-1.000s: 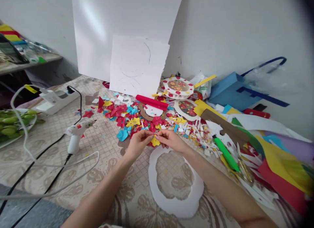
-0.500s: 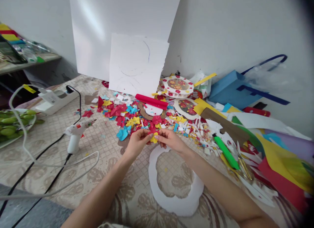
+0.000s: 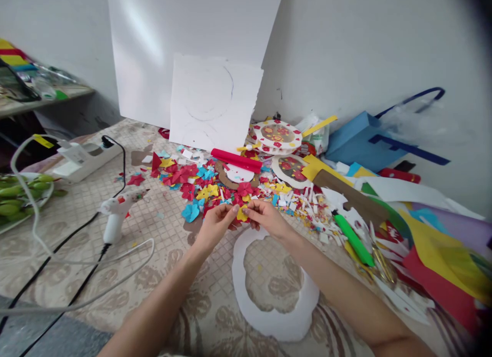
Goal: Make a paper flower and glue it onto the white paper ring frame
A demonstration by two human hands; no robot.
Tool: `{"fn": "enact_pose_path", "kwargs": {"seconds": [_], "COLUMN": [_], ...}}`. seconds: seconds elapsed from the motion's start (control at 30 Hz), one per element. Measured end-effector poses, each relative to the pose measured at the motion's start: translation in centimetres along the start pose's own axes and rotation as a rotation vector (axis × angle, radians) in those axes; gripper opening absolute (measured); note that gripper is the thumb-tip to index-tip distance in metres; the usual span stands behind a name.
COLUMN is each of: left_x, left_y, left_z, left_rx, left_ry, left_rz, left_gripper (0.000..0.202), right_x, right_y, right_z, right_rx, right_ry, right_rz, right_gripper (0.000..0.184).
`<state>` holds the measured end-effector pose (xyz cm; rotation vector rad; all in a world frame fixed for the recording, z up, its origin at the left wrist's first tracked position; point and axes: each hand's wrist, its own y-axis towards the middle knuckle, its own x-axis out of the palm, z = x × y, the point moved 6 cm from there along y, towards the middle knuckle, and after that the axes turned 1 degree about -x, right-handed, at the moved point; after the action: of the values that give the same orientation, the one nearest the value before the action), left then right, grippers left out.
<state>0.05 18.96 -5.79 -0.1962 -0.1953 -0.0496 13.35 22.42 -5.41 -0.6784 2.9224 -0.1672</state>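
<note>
My left hand (image 3: 218, 223) and my right hand (image 3: 268, 217) meet in the middle of the view, fingers bent in a pinch. Between the fingertips is a small yellow paper flower (image 3: 242, 213), partly covered by the thumbs. Just below the hands, a white paper ring (image 3: 241, 300) with a wavy outline lies flat on the patterned cloth, partly under my right forearm. Beyond the fingers spreads a heap of red paper flowers (image 3: 184, 174), blue ones (image 3: 190, 211) and yellow ones (image 3: 207, 192), mixed with scraps.
A glue gun (image 3: 117, 213) with cables and a power strip (image 3: 86, 162) are at left. Scissors (image 3: 382, 259), a green-handled cutter (image 3: 353, 239) and coloured sheets (image 3: 438, 285) lie at right. Decorated round fans (image 3: 295, 137) and a white board (image 3: 200, 19) stand behind.
The yellow flower has turned slightly between the fingertips, and its yellow face shows more. Both hands stay in nearly the same place. The whole view has shifted a little.
</note>
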Motion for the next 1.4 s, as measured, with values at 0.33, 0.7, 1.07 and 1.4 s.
{"fn": "enact_pose_path", "kwargs": {"seconds": [0.33, 0.7, 1.07, 1.4], "left_x": [0.1, -0.2, -2.5, -3.6], "left_y": [0.1, 0.2, -2.4, -4.2], "left_z": [-0.5, -0.7, -2.2, -1.9], "left_rx": [-0.021, -0.019, -0.122, -0.093], "left_ry": [0.005, 0.033, 0.062, 0.108], "left_rz": [-0.053, -0.049, -0.067, 0.011], "left_gripper": [0.037, 0.033, 0.032, 0.032], "right_x": [0.1, -0.3, 1.7, 4.3], "right_y": [-0.1, -0.6, -1.5, -1.5], "right_z": [-0.3, -1.0, -0.7, -1.2], "right_rx": [0.007, -0.09, -0.117, -0.15], "right_ry": [0.038, 0.058, -0.077, -0.177], "right_rz": [-0.047, -0.057, -0.172, -0.172], "right_gripper": [0.037, 0.031, 0.024, 0.021]}}
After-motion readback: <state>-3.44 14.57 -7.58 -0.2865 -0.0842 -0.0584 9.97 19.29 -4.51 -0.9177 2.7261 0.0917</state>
